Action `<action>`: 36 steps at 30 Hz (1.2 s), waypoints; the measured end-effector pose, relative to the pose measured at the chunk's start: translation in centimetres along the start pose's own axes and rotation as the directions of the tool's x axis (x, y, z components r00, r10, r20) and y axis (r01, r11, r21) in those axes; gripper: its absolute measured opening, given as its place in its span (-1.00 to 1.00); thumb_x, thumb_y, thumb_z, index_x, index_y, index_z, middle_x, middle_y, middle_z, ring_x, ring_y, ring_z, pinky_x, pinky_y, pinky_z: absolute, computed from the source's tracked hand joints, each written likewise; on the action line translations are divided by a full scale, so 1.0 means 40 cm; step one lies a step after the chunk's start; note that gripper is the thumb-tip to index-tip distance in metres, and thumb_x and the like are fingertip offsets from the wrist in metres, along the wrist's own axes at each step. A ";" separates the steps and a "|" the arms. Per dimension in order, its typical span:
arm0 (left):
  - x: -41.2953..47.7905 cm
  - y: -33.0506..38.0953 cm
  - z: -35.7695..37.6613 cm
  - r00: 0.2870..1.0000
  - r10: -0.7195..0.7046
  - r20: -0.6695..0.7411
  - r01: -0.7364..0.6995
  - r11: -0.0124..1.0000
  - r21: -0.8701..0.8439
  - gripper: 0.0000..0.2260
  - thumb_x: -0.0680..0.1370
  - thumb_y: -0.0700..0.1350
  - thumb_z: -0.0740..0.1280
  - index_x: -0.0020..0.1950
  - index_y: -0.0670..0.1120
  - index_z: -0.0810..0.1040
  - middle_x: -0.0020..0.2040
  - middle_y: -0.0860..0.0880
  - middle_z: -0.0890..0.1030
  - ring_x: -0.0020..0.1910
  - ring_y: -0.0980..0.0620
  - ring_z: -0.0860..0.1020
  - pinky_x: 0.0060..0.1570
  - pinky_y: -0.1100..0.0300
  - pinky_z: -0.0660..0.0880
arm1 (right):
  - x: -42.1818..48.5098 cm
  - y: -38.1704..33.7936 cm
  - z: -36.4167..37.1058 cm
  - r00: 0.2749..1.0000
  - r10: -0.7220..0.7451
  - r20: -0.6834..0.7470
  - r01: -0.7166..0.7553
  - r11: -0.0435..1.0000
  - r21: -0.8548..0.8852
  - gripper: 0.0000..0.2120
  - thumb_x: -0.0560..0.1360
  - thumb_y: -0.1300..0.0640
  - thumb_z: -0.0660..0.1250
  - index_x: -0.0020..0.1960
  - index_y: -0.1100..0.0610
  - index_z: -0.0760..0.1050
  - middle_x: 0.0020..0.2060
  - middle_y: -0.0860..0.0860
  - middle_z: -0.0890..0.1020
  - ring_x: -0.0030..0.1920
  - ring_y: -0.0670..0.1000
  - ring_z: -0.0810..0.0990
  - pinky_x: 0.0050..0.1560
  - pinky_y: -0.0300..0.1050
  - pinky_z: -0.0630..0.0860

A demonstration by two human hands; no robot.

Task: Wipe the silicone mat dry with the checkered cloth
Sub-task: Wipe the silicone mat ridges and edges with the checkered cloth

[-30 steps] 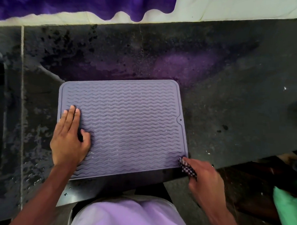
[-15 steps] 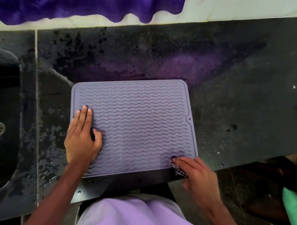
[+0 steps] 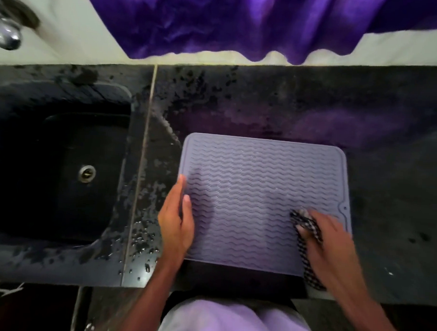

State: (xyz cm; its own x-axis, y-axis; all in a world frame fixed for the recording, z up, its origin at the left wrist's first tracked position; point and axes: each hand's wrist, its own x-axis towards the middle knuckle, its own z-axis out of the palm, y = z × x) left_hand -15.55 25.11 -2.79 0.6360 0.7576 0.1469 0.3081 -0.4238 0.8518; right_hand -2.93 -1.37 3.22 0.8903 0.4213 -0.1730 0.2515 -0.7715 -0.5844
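Observation:
A lilac silicone mat [image 3: 256, 192] with wavy ridges lies flat on the dark stone counter [image 3: 392, 173]. My left hand [image 3: 177, 221] rests flat on the mat's left edge, fingers together and pointing away from me, holding nothing. My right hand [image 3: 331, 243] presses a black-and-white checkered cloth [image 3: 307, 234] onto the mat's near right part. The cloth is bunched under my fingers and trails back over the mat's near edge toward the counter's front.
A dark sink [image 3: 62, 163] with a metal drain [image 3: 87, 174] lies left of the mat, a tap [image 3: 6, 34] at the far left. Water drops [image 3: 141, 242] dot the counter between sink and mat. A purple cloth [image 3: 231, 23] hangs over the back wall.
My right hand has moved with the cloth from the mat's near right corner up onto the mat. My left hand has shifted to the left edge. The camera has swung left, showing the sink.

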 end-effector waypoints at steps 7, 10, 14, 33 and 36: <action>-0.021 0.010 -0.027 0.980 -0.104 0.171 0.136 0.972 -0.192 -0.42 0.70 0.21 0.00 0.65 -0.05 0.06 0.53 -0.04 0.43 0.51 0.10 0.38 0.49 0.23 0.28 | 0.068 -0.341 0.270 0.967 -0.231 0.107 0.233 0.972 -0.010 -0.61 0.47 0.19 0.34 0.27 0.01 0.41 0.13 0.02 0.47 -0.06 0.13 0.60 -0.09 0.05 0.59; -0.017 0.017 -0.025 0.975 -0.120 0.185 0.162 0.959 -0.231 -0.31 0.66 0.35 -0.05 0.66 -0.03 -0.04 0.57 -0.03 0.37 0.54 0.09 0.34 0.51 0.19 0.26 | 0.055 -0.385 0.335 0.970 -0.202 0.137 0.223 0.962 -0.160 -0.65 0.48 0.14 0.33 0.24 -0.05 0.40 0.08 0.03 0.45 -0.20 0.13 0.62 -0.38 0.03 0.51; -0.024 -0.003 -0.021 0.961 -0.040 0.274 0.093 0.979 -0.182 -0.27 0.64 0.38 -0.05 0.68 -0.02 -0.10 0.66 -0.02 0.19 0.62 0.04 0.18 0.57 0.02 0.20 | 0.040 -0.392 0.354 0.970 -0.219 0.105 0.241 0.920 -0.310 -0.70 0.44 0.02 0.43 0.14 -0.09 0.46 -0.01 -0.02 0.50 -0.37 0.02 0.60 -0.61 -0.10 0.37; -0.010 -0.013 -0.006 0.960 0.069 0.271 -0.097 0.991 0.092 -0.55 0.68 -0.10 0.09 0.59 -0.09 0.34 0.59 0.04 0.33 0.58 0.12 0.25 0.51 0.37 0.14 | 0.055 -0.191 0.175 0.986 0.107 -0.131 -0.148 0.920 -0.363 -0.54 0.33 0.31 0.38 0.21 0.12 0.48 0.12 0.12 0.48 -0.36 0.18 0.57 -0.36 0.04 0.57; 0.010 -0.034 0.019 0.922 0.168 0.349 -0.257 0.940 0.226 -0.56 0.67 -0.15 0.09 0.56 -0.17 0.38 0.57 -0.07 0.37 0.57 0.01 0.30 0.53 0.11 0.29 | 0.067 -0.250 0.208 0.991 0.027 -0.134 -0.070 0.942 -0.328 -0.50 0.30 0.31 0.42 0.22 0.08 0.50 0.11 0.07 0.51 -0.32 0.12 0.59 -0.33 -0.01 0.59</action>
State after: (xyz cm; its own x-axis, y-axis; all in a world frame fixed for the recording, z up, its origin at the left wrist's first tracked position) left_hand -15.18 25.62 -4.25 0.8851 0.4539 0.1027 0.2862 -0.7050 0.6489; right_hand -6.22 11.44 1.98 0.9395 0.3327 -0.0813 0.2991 -0.9127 -0.2784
